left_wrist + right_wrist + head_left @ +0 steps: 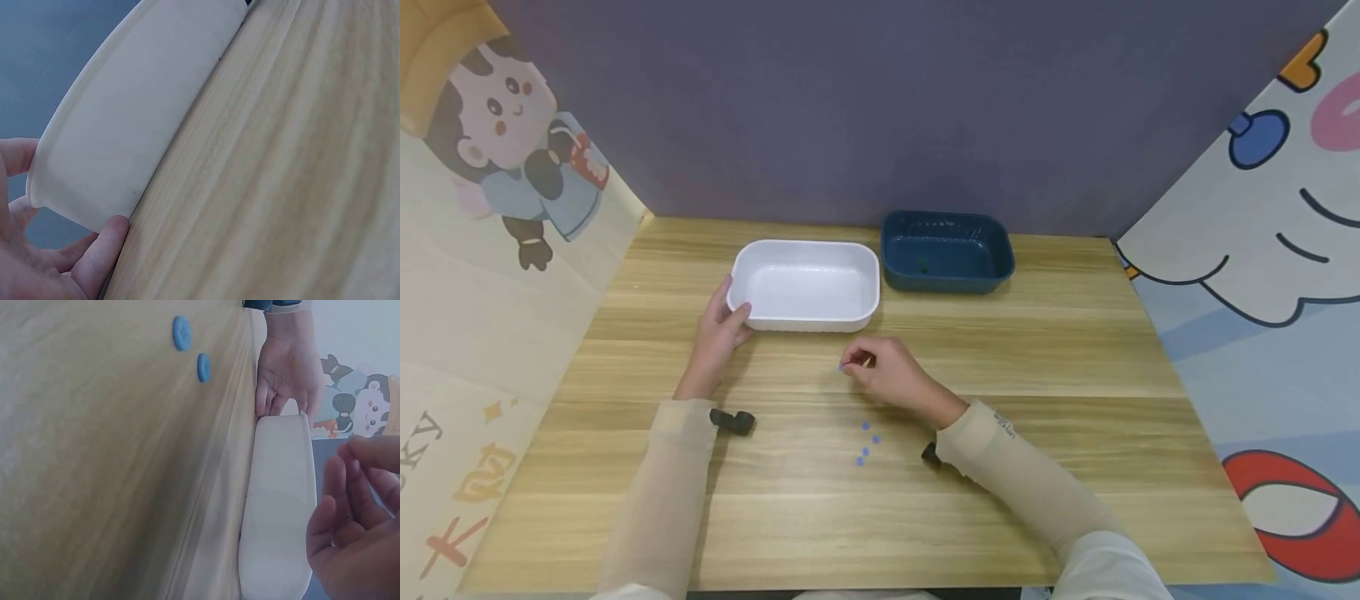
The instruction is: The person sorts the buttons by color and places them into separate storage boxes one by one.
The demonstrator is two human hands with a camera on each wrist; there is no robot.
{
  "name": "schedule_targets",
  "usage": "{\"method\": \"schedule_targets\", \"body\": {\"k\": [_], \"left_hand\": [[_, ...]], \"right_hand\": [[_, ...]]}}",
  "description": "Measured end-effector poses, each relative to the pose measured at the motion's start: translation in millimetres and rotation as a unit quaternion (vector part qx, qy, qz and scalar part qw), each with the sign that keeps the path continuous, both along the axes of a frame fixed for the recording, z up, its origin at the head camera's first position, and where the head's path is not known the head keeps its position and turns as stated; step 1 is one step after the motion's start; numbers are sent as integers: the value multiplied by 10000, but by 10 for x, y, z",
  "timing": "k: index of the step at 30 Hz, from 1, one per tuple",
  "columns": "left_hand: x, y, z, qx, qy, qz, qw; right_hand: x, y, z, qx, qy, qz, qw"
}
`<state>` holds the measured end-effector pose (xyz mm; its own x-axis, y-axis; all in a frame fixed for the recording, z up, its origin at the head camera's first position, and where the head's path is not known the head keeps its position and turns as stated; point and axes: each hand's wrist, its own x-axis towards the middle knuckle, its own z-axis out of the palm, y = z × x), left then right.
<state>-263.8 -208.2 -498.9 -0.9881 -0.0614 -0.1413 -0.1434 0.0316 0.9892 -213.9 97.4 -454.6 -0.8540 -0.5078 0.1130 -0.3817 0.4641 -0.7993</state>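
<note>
A white plastic basin [805, 327] stands on the wooden table, left of the middle. My left hand [715, 337] grips its left end, thumb low on the wall in the left wrist view and fingers up by the rim. In front of the basin's right part, my right hand [887, 371] pinches a small blue button [842, 367] between thumb and fingertips. The right wrist view shows those fingertips together, with the button hidden. Several more blue buttons [866, 452] lie scattered on the table, nearer to me; two round blue buttons [181, 333] show large in the right wrist view.
Right of the white basin, close to its rim, a dark blue basket [947, 284] stands by the back wall [880, 108]. Something small and green [923, 265] lies inside it. Side panels with cartoon prints [1247, 242] border the table [1060, 350] on both sides.
</note>
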Motion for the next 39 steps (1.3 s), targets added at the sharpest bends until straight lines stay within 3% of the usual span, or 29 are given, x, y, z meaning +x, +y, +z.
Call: {"method": "schedule_targets", "body": {"k": [16,23,39], "left_hand": [[-4,-18,-18,-3,43,-29,10000],[120,65,281,153,-92,-128,9998],[117,74,284,82,-36,-168,9998]], "right_hand": [[-119,-91,82,-518,-303,-674,9959],[-222,-120,97,-849,-468,-932,9909],[-430,-142,141,-1761,-984,-1555,9670]]}}
